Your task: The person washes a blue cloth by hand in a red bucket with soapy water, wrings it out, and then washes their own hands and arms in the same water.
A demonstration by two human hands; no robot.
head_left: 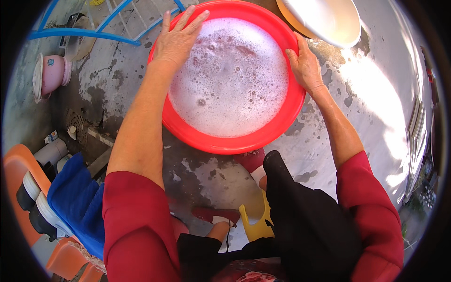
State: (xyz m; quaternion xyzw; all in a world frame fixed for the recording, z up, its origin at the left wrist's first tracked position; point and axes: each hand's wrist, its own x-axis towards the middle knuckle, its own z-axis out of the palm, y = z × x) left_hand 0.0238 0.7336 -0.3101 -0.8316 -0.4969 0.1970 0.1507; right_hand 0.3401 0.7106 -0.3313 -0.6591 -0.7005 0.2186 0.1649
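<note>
A red plastic basin (225,145) sits on the wet concrete floor in front of me, filled with sudsy water (229,81). White foam and scattered bubbles cover the surface; anything beneath is hidden. My left hand (179,40) lies over the basin's upper-left rim, fingers straight and spread, its thumb out of sight. On the right side, my right hand (304,63) grips the rim, with the thumb on the inner side and the other fingers partly hidden around the outside.
A second pale basin (327,21) stands tilted at the upper right. A blue metal frame (84,32) is at the upper left, above a pink pot (53,74) and a floor drain (75,121). Left of me, a blue cloth (75,201) hangs by an orange plastic chair (24,158).
</note>
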